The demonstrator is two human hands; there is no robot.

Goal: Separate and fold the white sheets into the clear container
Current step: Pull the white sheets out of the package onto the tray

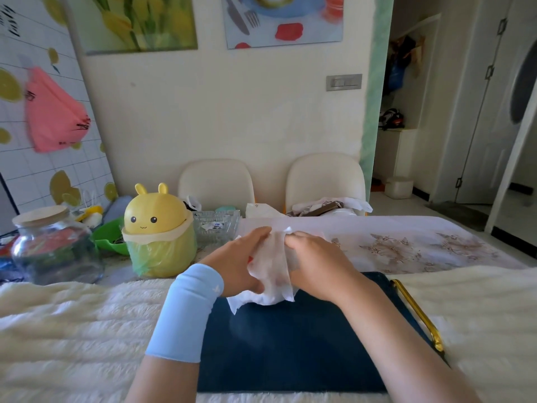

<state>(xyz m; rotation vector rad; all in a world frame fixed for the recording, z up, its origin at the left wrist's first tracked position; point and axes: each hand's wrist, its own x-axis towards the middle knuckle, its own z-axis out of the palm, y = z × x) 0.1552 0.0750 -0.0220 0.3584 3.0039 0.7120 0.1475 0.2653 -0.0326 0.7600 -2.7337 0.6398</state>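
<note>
A person's two hands meet above a dark blue tray (290,344), both gripping one crumpled white sheet (271,271). The left hand (235,266), with a pale blue sleeve at the wrist, curls its fingers round the sheet's left side. The right hand (313,263) pinches the top edge with bent fingertips. The sheet hangs between the fingers, its lower folds touching the tray just beneath them. A lidded glass jar (55,245) stands well apart, left of the fingers.
</note>
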